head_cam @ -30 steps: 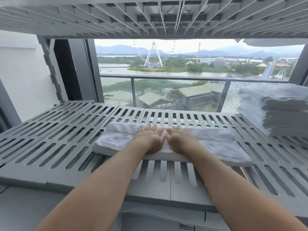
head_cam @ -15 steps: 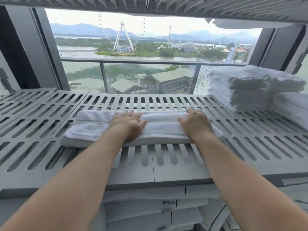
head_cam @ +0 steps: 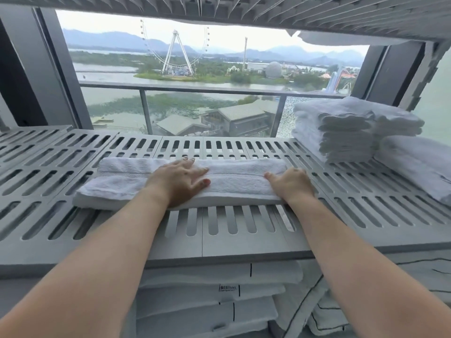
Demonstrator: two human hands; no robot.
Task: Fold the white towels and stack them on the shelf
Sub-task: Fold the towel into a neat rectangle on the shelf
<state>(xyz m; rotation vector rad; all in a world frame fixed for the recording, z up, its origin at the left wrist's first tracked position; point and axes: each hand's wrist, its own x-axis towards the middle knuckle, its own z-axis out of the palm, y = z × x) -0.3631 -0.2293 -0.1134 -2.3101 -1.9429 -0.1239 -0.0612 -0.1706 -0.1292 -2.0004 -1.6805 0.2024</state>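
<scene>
One slotted grey shelf (head_cam: 48,179) runs across in front of me, and on it lies one white towel (head_cam: 122,176), folded into a long band with its length set left to right, near the front edge. My left grip (head_cam: 180,181) is released: it lies flat on the middle of the towel, fingers straight and spread, palm down. Below the shelf edge, between my two forearms, I count at least three folded linens (head_cam: 207,301) piled up, one with a small dark label. My right grip (head_cam: 291,185) sits on the towel's right end, knuckles up and thumb pointing left; its fingers bend out of sight over the far side, so I cannot tell whether they hold cloth. Further right, apart from the towel, stands one stack (head_cam: 341,132) of folded white towels, its layers too close to count, and just beside it, at the frame edge, one lower pile (head_cam: 415,164).
</scene>
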